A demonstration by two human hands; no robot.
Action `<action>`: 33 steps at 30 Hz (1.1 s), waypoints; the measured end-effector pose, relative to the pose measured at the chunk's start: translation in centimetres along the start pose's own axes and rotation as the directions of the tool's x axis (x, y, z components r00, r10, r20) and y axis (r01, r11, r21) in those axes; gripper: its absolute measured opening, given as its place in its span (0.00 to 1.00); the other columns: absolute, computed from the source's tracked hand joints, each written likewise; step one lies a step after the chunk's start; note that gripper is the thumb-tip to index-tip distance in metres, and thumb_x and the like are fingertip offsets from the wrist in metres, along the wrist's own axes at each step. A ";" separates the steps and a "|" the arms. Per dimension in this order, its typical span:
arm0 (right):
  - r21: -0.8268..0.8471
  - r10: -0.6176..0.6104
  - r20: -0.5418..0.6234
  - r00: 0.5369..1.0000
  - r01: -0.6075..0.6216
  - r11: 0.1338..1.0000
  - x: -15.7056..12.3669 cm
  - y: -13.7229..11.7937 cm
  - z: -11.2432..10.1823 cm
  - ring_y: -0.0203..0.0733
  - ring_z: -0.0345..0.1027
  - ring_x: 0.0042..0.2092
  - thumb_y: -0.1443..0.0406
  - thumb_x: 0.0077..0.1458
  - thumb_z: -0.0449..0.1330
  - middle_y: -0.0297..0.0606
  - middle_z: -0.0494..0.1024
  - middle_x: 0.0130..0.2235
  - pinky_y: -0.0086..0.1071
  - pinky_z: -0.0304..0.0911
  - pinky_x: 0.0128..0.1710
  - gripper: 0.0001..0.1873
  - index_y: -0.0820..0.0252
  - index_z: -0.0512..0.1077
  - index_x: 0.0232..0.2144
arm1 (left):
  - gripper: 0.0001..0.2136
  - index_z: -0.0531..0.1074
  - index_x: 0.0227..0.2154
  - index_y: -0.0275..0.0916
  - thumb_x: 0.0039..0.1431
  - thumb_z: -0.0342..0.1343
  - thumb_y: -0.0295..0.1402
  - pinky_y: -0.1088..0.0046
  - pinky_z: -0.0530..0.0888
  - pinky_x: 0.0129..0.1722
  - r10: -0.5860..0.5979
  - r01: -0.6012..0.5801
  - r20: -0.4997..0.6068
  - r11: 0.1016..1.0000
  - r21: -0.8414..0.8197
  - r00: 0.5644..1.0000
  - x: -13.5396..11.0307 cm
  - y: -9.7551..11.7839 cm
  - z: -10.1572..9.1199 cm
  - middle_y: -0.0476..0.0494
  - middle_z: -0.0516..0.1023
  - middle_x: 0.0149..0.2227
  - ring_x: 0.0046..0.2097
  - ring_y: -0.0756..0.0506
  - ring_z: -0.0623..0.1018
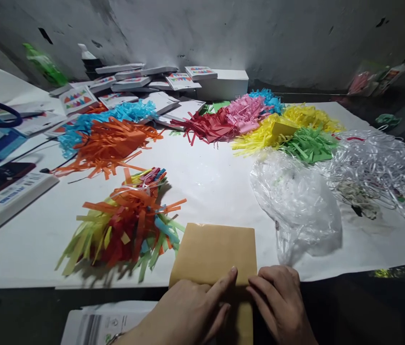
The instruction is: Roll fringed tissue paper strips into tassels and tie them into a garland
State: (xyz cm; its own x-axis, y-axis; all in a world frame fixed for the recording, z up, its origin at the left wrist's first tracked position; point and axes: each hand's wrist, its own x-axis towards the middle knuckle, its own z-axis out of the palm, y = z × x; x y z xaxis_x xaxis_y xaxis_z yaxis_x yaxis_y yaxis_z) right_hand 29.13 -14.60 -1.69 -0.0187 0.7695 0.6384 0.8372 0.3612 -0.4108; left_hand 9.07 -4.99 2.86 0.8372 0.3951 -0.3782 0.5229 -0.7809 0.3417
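Observation:
A flat brown paper envelope (217,249) lies at the table's front edge, its near part reaching over that edge. My left hand (195,306) rests on its lower left, index finger stretched across the paper and thumb apart below. Its other fingers are mostly hidden. At the right edge of the envelope, my right hand (281,302) pinches the paper between thumb and fingers. Left of the envelope lies a bundle of multicoloured paper tassels (127,225), mainly orange, yellow-green and red. To the right is a crumpled clear plastic bag (299,206).
Fringed paper piles in orange (112,143), blue (127,112), red (209,125), pink (243,114), yellow (267,132) and green (308,145) line the back. White boxes (130,84) stack behind. Tangled clear strands (382,167) spread right; a white packet (105,318) lies below the table edge.

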 end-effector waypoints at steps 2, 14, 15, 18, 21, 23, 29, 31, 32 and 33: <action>-0.004 -0.018 0.013 1.000 0.018 1.000 -0.3 0.4 -0.1 0.40 0.65 0.40 0.76 0.61 0.59 0.40 0.74 0.36 0.38 0.57 0.44 0.08 0.67 0.75 0.42 | 0.28 0.52 0.69 0.40 0.68 0.50 0.32 0.65 0.81 0.30 0.010 -0.010 -0.026 1.000 -0.012 1.000 0.0 -0.2 0.2 0.38 0.86 0.38 0.34 0.36 0.85; -0.069 -0.206 0.039 0.978 0.208 0.976 -0.9 1.1 -0.1 0.39 0.70 0.35 0.75 0.63 0.53 0.38 0.81 0.33 0.45 0.61 0.45 0.12 0.67 0.75 0.43 | 0.27 0.52 0.69 0.41 0.68 0.48 0.32 0.67 0.80 0.30 0.008 -0.008 0.007 1.000 -0.027 1.000 0.1 -0.2 -0.6 0.38 0.86 0.38 0.34 0.37 0.85; -0.080 -0.242 0.024 0.970 0.243 0.967 -0.9 1.1 -0.1 0.38 0.71 0.35 0.75 0.63 0.53 0.37 0.82 0.33 0.44 0.62 0.44 0.12 0.68 0.75 0.43 | 0.27 0.52 0.69 0.41 0.68 0.47 0.32 0.67 0.80 0.31 0.006 -0.006 0.012 1.000 -0.028 1.000 0.1 -0.2 -0.6 0.38 0.86 0.38 0.34 0.37 0.85; -0.142 -0.294 0.046 0.955 0.297 0.944 -1.4 1.4 0.0 0.36 0.73 0.36 0.75 0.65 0.51 0.34 0.83 0.33 0.43 0.64 0.46 0.13 0.66 0.75 0.44 | 0.27 0.51 0.69 0.42 0.68 0.47 0.32 0.66 0.80 0.32 0.011 -0.011 0.009 0.999 -0.042 1.000 0.0 -0.3 -0.5 0.38 0.85 0.39 0.35 0.37 0.85; -0.204 -0.314 0.076 0.946 0.323 0.924 -1.9 1.4 -0.1 0.35 0.75 0.36 0.75 0.67 0.49 0.33 0.84 0.34 0.42 0.63 0.46 0.16 0.65 0.76 0.43 | 0.27 0.52 0.69 0.43 0.68 0.47 0.32 0.66 0.80 0.32 0.015 -0.015 -0.010 0.999 -0.051 1.000 0.0 -0.4 -0.3 0.38 0.85 0.40 0.35 0.37 0.85; -0.219 -0.309 0.035 0.951 0.309 0.926 -1.9 1.0 -0.2 0.35 0.76 0.35 0.75 0.66 0.49 0.33 0.83 0.32 0.41 0.63 0.44 0.16 0.64 0.77 0.40 | 0.27 0.53 0.68 0.42 0.68 0.48 0.32 0.68 0.79 0.31 0.016 -0.017 -0.030 0.998 -0.058 0.999 0.0 -0.4 -0.3 0.37 0.85 0.39 0.34 0.37 0.85; -0.196 -0.176 -0.111 0.978 0.152 0.969 -2.4 -0.5 -0.3 0.36 0.76 0.29 0.72 0.63 0.54 0.30 0.80 0.26 0.39 0.68 0.38 0.12 0.55 0.77 0.39 | 0.26 0.55 0.67 0.39 0.68 0.46 0.31 0.71 0.76 0.29 0.044 -0.051 -0.065 0.993 -0.108 0.997 -0.2 -0.3 -0.6 0.38 0.85 0.36 0.33 0.39 0.84; -0.139 -0.116 -0.154 0.981 0.095 0.986 -3.0 -0.7 -0.7 0.37 0.75 0.28 0.71 0.63 0.56 0.31 0.79 0.26 0.40 0.70 0.37 0.10 0.55 0.76 0.39 | 0.26 0.55 0.68 0.39 0.68 0.45 0.31 0.71 0.76 0.29 0.037 -0.043 -0.059 0.992 -0.114 0.998 -0.2 -0.2 -0.9 0.38 0.85 0.36 0.33 0.38 0.84; -0.089 -0.093 -0.178 0.980 0.078 0.993 -3.3 -0.8 -0.9 0.36 0.74 0.27 0.70 0.63 0.56 0.31 0.78 0.25 0.39 0.70 0.36 0.09 0.55 0.75 0.39 | 0.26 0.54 0.68 0.39 0.68 0.44 0.31 0.70 0.75 0.29 0.026 -0.032 -0.055 0.993 -0.113 0.998 -0.2 -0.1 -1.0 0.38 0.85 0.36 0.33 0.38 0.84; -0.033 -0.078 -0.212 0.974 0.072 0.997 -3.4 -0.8 -1.1 0.36 0.73 0.26 0.70 0.63 0.57 0.30 0.77 0.25 0.38 0.70 0.34 0.07 0.55 0.74 0.39 | 0.26 0.54 0.68 0.39 0.68 0.44 0.31 0.70 0.75 0.28 0.012 -0.017 -0.048 0.994 -0.107 0.999 -0.2 -0.1 -1.1 0.38 0.85 0.35 0.32 0.38 0.84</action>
State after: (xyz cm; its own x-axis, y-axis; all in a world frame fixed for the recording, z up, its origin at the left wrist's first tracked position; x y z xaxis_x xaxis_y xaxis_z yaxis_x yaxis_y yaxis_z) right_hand 29.09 -18.10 -2.82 0.0329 0.6097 0.7920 0.8511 0.3983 -0.3419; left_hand 9.02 -4.51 3.82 0.8503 0.4085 -0.3320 0.5225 -0.7315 0.4381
